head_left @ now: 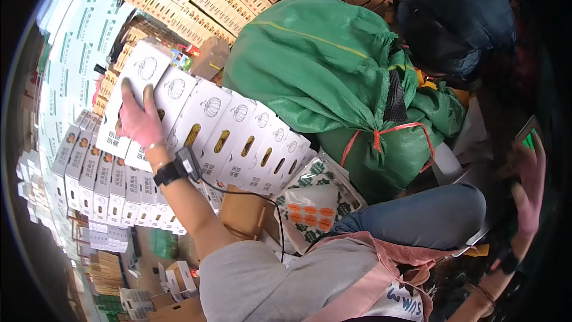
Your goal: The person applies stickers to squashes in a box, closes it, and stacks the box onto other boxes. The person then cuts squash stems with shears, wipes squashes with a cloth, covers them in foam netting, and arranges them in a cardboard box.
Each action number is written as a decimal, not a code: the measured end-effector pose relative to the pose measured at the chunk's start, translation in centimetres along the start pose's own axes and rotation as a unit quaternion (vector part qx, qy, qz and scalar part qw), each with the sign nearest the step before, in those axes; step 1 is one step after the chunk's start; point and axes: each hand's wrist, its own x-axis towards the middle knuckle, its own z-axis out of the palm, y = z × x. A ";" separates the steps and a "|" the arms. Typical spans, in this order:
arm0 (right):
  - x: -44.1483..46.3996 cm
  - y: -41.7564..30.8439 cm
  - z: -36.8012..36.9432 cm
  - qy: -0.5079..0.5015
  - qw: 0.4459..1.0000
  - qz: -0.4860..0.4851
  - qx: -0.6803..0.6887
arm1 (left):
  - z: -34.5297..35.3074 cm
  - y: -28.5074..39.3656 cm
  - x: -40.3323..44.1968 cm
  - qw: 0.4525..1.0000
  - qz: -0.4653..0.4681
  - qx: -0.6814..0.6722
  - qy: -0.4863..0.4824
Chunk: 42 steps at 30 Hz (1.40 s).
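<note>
My left hand [140, 120] lies on the front of a white carton [149, 67] printed with a pumpkin outline, its fingers spread apart. This carton stands at the near end of a tilted row of matching cartons [229, 137] with oval hand holes; yellowish contents show through some holes. A dark watch [170, 174] and a small black device [189, 163] with a cable are on the left wrist. At the far right my right hand [527, 179] is closed around a phone [528, 131] with green on its screen. Shadow and the lens edge hide part of that hand.
A big green woven sack [304, 59] tied with red string bulges beside the carton row. A dark bag [456, 18] stands behind it. Orange labels [310, 214] lie by my knee, near a brown box [243, 211]. Stacked cartons [196, 0] fill the background.
</note>
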 end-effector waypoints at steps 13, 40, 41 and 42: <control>-20.1 10.0 -10.0 0.418 0.892 0.162 -0.061 | -0.2 3.5 0.8 0.969 -0.019 0.222 -0.107; -20.4 9.9 -8.2 0.271 0.933 0.210 -0.109 | -2.4 0.2 3.1 0.942 0.154 0.063 -0.292; -20.3 10.0 -8.1 0.273 0.931 0.212 -0.119 | -1.8 -1.8 3.7 0.943 0.181 -0.027 -0.276; -20.3 10.2 -8.1 0.274 0.929 0.213 -0.129 | -2.3 -1.9 3.8 0.942 0.174 -0.090 -0.271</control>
